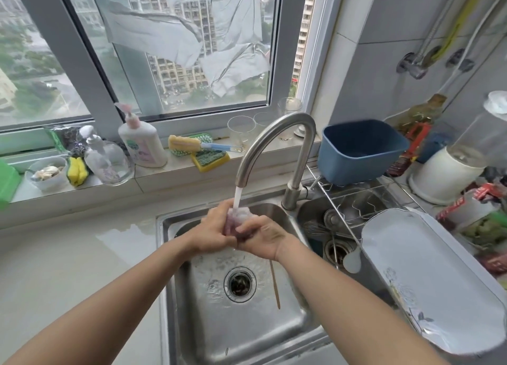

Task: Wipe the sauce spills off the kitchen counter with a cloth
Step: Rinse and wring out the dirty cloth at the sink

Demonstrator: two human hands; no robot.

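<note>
Steel sink (175, 268), cloth (239, 219) under running faucet (277, 145), grasped between left hand (216, 234), right hand (263, 238)

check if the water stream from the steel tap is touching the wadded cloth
Touching: the head view shows the water stream landing on the wadded pale cloth gripped by both hands.

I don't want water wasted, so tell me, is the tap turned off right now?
No, a stream of water runs from the faucet onto the cloth bunched between the left hand and right hand.

We see open counter (68, 268) left of the sink (236, 318), tap (277, 150) arching overhead, tray (428, 279) blocking the right, cluttered sill (153, 169) beyond
</note>
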